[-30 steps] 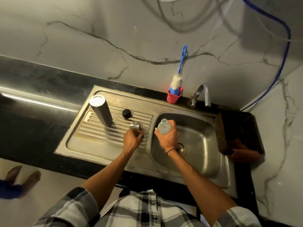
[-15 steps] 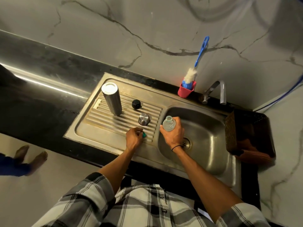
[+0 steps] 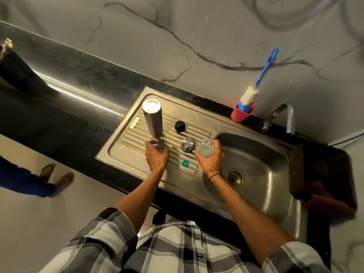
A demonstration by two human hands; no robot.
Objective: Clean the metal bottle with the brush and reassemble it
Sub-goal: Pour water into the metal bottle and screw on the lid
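The metal bottle [image 3: 152, 120] stands upside down on the ribbed drainboard [image 3: 130, 138]. My left hand [image 3: 156, 156] is just below its base end, fingers apart, holding nothing. A black inner cap [image 3: 179, 126] and a steel cup lid [image 3: 187, 144] sit on the ribs to the right. My right hand [image 3: 211, 160] grips a small clear plastic bottle [image 3: 206, 148], uncapped, at the basin's left rim. Its teal cap [image 3: 185, 163] lies on the drainboard between my hands. The blue-handled brush [image 3: 256, 85] stands in a red cup [image 3: 241, 113] by the wall.
The steel basin [image 3: 262, 166] with its drain [image 3: 234, 177] lies to the right, the tap [image 3: 288, 119] behind it. A dark basket [image 3: 323, 174] sits on the basin's right side. Black counter [image 3: 69, 107] stretches left. Another person's bare feet [image 3: 57, 177] stand on the floor at left.
My left hand let go of the teal cap on the drainboard and moved left toward the metal bottle. My right hand keeps holding the plastic bottle. The view shifted.
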